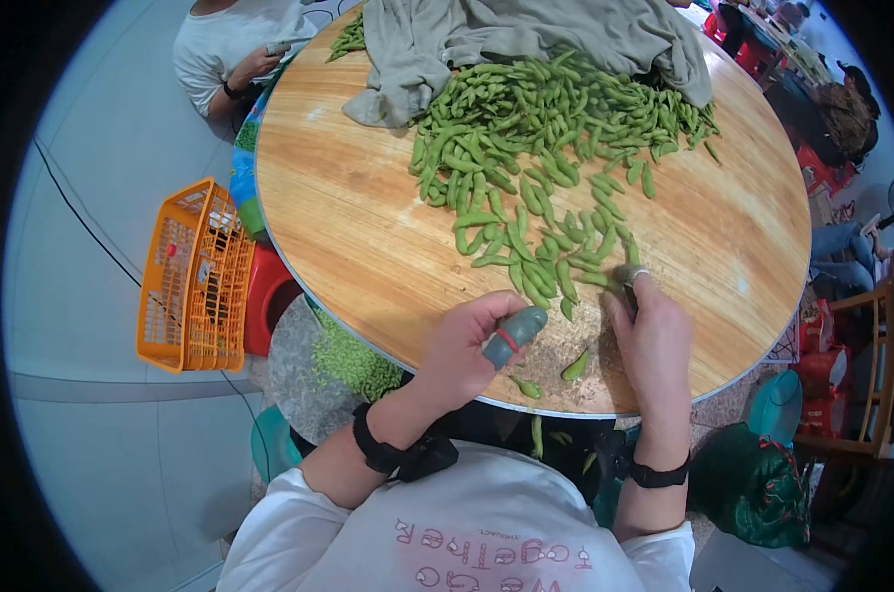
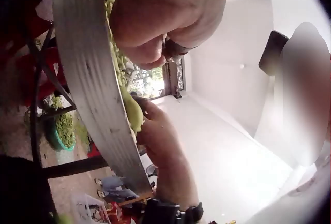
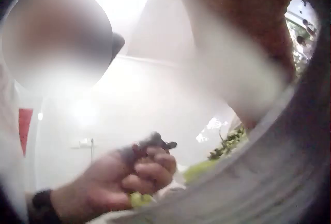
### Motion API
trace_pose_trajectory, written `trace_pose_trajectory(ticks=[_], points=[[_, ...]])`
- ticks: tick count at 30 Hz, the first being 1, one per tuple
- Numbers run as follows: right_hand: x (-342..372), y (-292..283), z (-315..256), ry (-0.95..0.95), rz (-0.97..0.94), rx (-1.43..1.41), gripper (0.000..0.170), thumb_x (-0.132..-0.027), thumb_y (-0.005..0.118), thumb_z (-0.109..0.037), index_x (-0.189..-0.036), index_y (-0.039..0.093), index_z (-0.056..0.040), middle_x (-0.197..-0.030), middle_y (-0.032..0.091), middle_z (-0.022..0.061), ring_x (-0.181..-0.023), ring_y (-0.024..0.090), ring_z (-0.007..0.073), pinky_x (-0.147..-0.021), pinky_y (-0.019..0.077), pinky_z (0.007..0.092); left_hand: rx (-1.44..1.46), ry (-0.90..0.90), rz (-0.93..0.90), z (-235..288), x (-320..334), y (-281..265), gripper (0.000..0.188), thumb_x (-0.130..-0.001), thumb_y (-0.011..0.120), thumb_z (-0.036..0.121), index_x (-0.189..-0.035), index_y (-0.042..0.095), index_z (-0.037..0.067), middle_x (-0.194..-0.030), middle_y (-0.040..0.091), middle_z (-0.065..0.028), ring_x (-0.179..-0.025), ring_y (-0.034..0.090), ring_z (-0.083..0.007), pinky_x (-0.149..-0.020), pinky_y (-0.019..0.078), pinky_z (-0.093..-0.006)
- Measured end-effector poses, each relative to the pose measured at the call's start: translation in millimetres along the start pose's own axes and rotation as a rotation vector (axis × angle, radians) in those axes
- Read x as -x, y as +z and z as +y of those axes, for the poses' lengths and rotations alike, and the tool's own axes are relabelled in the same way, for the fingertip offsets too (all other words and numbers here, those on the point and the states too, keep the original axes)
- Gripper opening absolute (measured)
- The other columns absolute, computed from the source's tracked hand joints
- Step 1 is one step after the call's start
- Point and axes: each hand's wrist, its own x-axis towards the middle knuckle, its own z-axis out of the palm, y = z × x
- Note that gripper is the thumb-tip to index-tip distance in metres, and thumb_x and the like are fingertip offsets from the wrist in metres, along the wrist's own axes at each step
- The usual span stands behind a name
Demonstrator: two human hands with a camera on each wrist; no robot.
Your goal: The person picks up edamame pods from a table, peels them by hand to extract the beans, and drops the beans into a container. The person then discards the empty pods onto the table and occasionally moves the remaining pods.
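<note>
Green soybean pods (image 1: 526, 212) spread from a large heap toward the near edge of the round wooden table (image 1: 338, 207). At that edge is my left hand (image 1: 457, 350), its fingers curled and its thumb in a dark cover (image 1: 514, 335) with a red band. The right wrist view shows the curled left-hand fingers (image 3: 150, 172) from the side; no pod shows in them. My right hand (image 1: 654, 340) reaches the front of the scattered pods, fingertips right at them; whether it pinches one I cannot tell. Two loose pods (image 1: 575, 365) lie between the hands.
A grey cloth (image 1: 526, 35) covers the back of the heap. Shelled beans (image 1: 353, 360) lie on a round grey surface (image 1: 304, 380) below the table at left. An orange basket (image 1: 192, 281) stands beyond. Another person (image 1: 235, 59) sits at the far left.
</note>
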Motion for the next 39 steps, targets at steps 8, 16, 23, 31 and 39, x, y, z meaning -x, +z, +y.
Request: trace_pose_trajectory(ticks=[8,16,23,31,39], points=[[28,-12,-9,0.459,-0.436,-1.257,0.014,-0.087,0.052,-0.012,-0.092,0.056,0.0002,-0.059,0.046,-0.0022,-0.047,0.036,0.0049,-0.044,0.0286,0.0196,0.523,-0.277,-0.117,11,-7,23,0.028,-0.084,0.057,0.011,-0.11,0.052,0.001,-0.077,0.051,0.0016,-0.059,0.04,-0.0018,-0.049,0.0271,-0.0154],[46,-14,-20,0.205,-0.575,-1.299,0.022,-0.096,0.038,-0.019,-0.087,0.048,-0.002,-0.061,0.043,-0.002,-0.054,0.035,0.0046,-0.051,0.0288,0.0192,0.508,-0.124,-0.012,-5,-3,21,0.021,-0.074,0.066,0.004,-0.093,0.055,0.003,-0.082,0.058,-0.001,-0.072,0.056,-0.0066,-0.061,0.0423,-0.0162],[47,-10,-21,0.225,-0.62,-1.276,0.021,-0.096,0.036,-0.015,-0.084,0.048,-0.0017,-0.06,0.043,-0.0019,-0.052,0.035,0.0046,-0.048,0.0286,0.0192,0.178,-0.089,0.063,-2,0,22,0.016,-0.073,0.066,0.003,-0.081,0.053,0.005,-0.076,0.055,0.0006,-0.069,0.05,-0.0051,-0.062,0.0396,-0.019],[54,-10,-25,0.508,-0.691,-1.617,0.016,-0.094,0.041,-0.013,-0.091,0.051,-0.0004,-0.066,0.046,0.0009,-0.05,0.033,0.0046,-0.044,0.0257,0.0167,-0.093,0.103,0.009,7,5,30,0.014,-0.076,0.064,0.005,-0.078,0.05,0.005,-0.072,0.044,0.0019,-0.065,0.039,-0.0038,-0.057,0.0318,-0.0193],[52,-16,-27,0.485,-0.641,-1.588,0.017,-0.094,0.041,-0.013,-0.089,0.051,-0.0009,-0.064,0.046,-0.0009,-0.049,0.032,0.004,-0.043,0.0252,0.0175,0.754,-0.162,-0.243,-12,-4,23,0.019,-0.082,0.061,0.019,-0.086,0.053,0.002,-0.079,0.051,-0.0003,-0.067,0.048,-0.0045,-0.054,0.0322,-0.0163]])
